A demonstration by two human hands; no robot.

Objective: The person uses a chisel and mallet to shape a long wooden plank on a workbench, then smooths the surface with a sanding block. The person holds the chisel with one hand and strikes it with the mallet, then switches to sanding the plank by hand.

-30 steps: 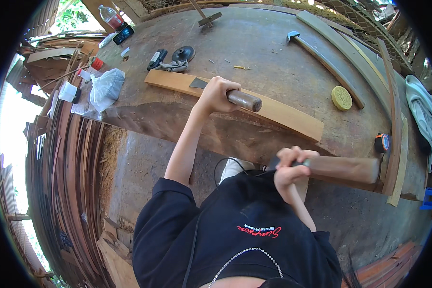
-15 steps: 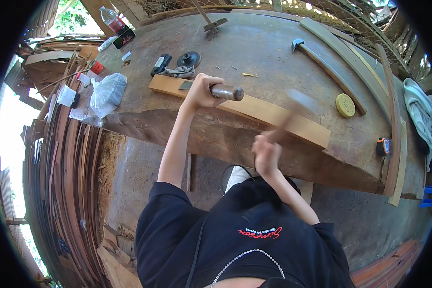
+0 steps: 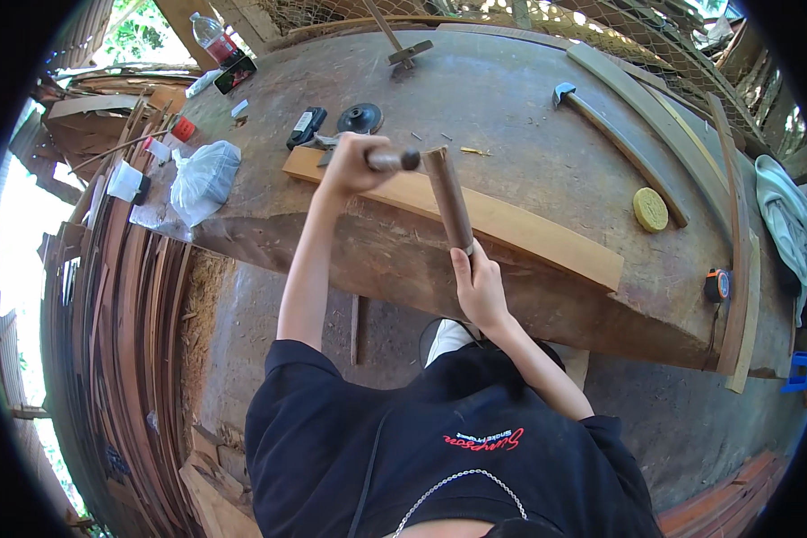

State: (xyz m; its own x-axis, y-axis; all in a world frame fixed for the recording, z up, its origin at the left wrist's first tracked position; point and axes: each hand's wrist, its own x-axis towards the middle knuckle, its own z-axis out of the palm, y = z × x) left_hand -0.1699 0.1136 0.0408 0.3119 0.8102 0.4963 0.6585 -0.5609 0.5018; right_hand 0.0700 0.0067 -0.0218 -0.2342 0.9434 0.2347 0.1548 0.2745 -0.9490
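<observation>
While the left hand (image 3: 353, 165) grips a chisel (image 3: 388, 160) over a board (image 3: 538, 230) on the bench (image 3: 520, 108), the right hand (image 3: 482, 285) clasps a wooden club (image 3: 450, 199), apparently for striking, any next blow needing square aim.

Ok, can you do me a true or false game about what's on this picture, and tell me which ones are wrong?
1. The left hand grips a tool handle. True.
2. The right hand is empty. False: the right hand holds a wooden club.
3. A wooden board lies on the bench. True.
4. The plastic bag is black. False: it is whitish and see-through.
5. The tape measure lies right of the yellow disc. True.
</observation>
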